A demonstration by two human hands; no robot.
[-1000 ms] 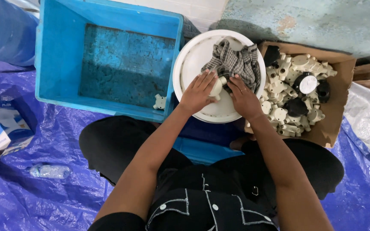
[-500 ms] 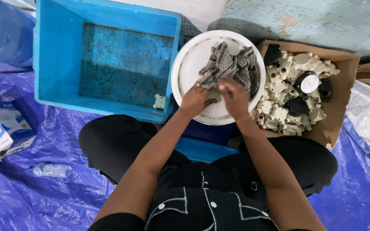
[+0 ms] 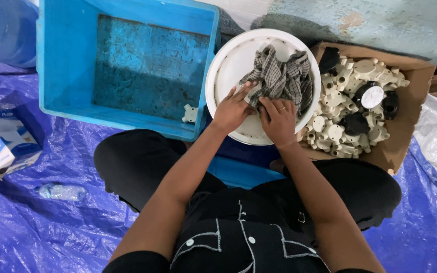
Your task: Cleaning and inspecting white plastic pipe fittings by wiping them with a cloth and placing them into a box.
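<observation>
Wiping in hand: both hands, left hand (image 3: 232, 110) and right hand (image 3: 278, 120), clamped together on checked cloth (image 3: 279, 78) in white basin (image 3: 228, 65); next likely needs firmer rubbing.

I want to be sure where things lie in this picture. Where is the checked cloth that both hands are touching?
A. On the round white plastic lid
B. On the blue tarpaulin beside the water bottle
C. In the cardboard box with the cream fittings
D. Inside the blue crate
A: the checked cloth lies bunched on the round white plastic lid, with the left hand and the right hand pressing on its near edge.
</observation>
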